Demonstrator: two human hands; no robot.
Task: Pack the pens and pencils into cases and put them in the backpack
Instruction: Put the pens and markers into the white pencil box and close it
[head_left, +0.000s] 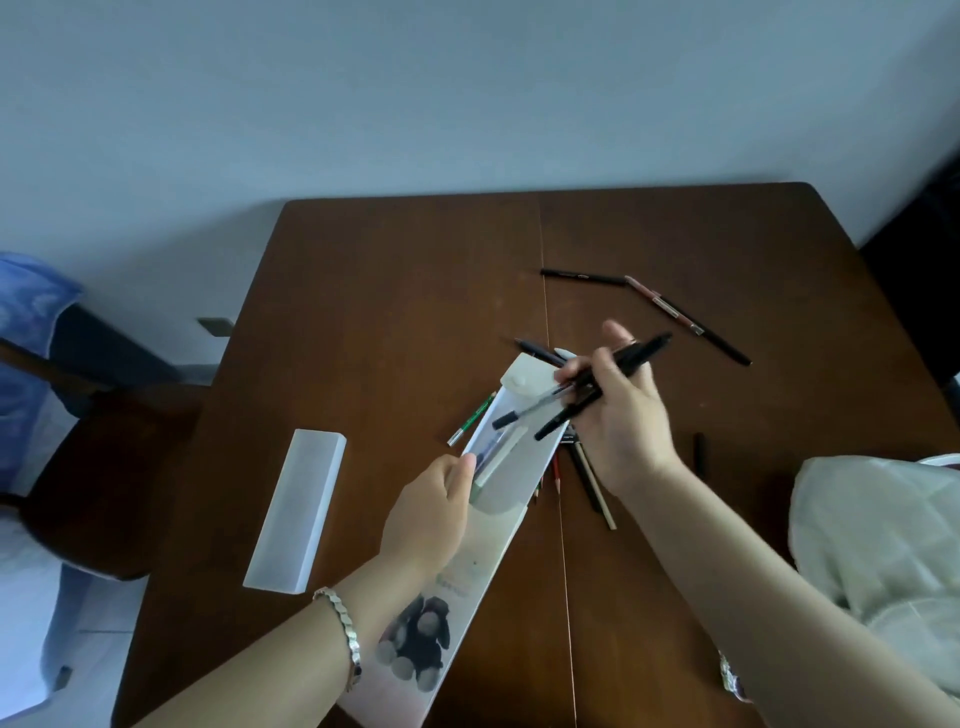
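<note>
A long white pencil case (511, 483) with a printed picture lies at an angle near the table's front, its flap end open. My left hand (431, 514) grips the case at the edge of its opening. My right hand (618, 415) holds a bunch of pens (576, 389), mostly black plus a clear one, with their tips just over the opening. A frosted white case (298, 509) lies flat to the left. Loose on the table are a green pencil (470, 421), black pens (582, 277) and a pink-and-black pen (685, 319) farther back, and more pencils (592, 483) under my right hand.
The brown wooden table (389, 291) stands against a pale wall. A dark wooden chair (104, 467) sits at the left beside blue cloth (26, 312). Whitish fabric (878, 535) rests on the table's right edge. A short black item (700, 454) lies near it.
</note>
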